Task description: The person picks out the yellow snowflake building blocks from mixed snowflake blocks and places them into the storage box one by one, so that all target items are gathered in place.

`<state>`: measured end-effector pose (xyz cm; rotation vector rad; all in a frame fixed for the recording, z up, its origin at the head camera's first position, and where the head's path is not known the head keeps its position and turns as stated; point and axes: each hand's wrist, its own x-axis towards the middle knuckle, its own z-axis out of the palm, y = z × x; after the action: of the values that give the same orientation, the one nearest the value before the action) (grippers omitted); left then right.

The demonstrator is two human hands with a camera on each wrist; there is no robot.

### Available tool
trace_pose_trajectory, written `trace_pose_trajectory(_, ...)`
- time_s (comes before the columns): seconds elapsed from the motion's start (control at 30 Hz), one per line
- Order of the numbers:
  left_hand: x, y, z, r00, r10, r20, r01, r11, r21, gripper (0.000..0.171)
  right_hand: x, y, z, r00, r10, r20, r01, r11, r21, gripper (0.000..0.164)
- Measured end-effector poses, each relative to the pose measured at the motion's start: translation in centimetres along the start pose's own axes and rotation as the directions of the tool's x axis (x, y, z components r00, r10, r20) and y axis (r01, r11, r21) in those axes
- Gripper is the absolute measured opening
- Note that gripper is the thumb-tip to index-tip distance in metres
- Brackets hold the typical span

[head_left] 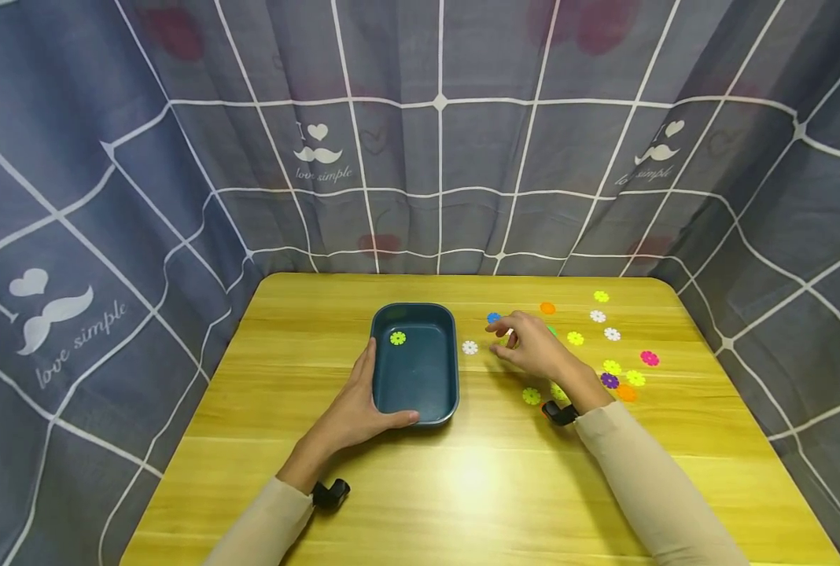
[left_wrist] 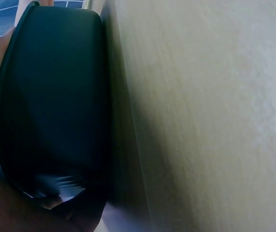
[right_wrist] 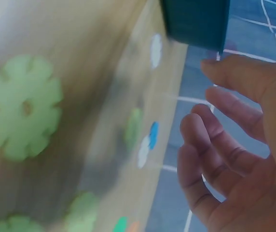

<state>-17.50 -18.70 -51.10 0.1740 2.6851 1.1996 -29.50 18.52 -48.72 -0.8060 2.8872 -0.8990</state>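
A dark blue rectangular tray [head_left: 416, 381] stands on the table, with one yellow-green notched disc [head_left: 398, 338] lying in it. My left hand [head_left: 356, 401] holds the tray at its near left corner, fingers along the left side and thumb over the near rim. The left wrist view shows the tray's side wall [left_wrist: 56, 96] close up. To the right of the tray, my right hand [head_left: 529, 344] hovers above the table with fingers loosely bent and nothing between them. A white notched disc [head_left: 469, 347] and a blue one [head_left: 494, 317] lie close to its fingertips.
Several more notched discs lie spread over the table's right half, among them a pink disc [head_left: 650, 358], a purple disc [head_left: 609, 380] and an orange disc [head_left: 547, 308]. A grey-blue checked curtain [head_left: 406, 149] closes off the back and sides of the wooden table [head_left: 307, 314].
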Motion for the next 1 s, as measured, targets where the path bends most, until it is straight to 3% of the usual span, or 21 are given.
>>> trace_pose_trajectory(0.4, -0.1, 0.1, -0.1, 1.000, -0.005, 0.010, 0.005, 1.000, 0.002, 0.158, -1.5, 2.8, -0.3, 0.996, 0.070, 0.048, -0.070, 0.997, -0.011, 0.048)
trace_pose_trajectory(0.77, -0.2, -0.2, -0.1, 1.000, -0.007, 0.011, 0.007, 1.000, 0.009, 0.157, -1.0, 4.6, 1.0, 0.996, 0.068, 0.056, -0.068, 0.998, 0.004, 0.044)
trace_pose_trajectory(1.0, -0.2, -0.1, 0.0, 1.000, -0.005, 0.004, 0.005, 1.000, 0.008, 0.157, -0.6, 4.9, 1.0, 0.991, 0.112, 0.069, -0.115, 0.992, 0.048, 0.040)
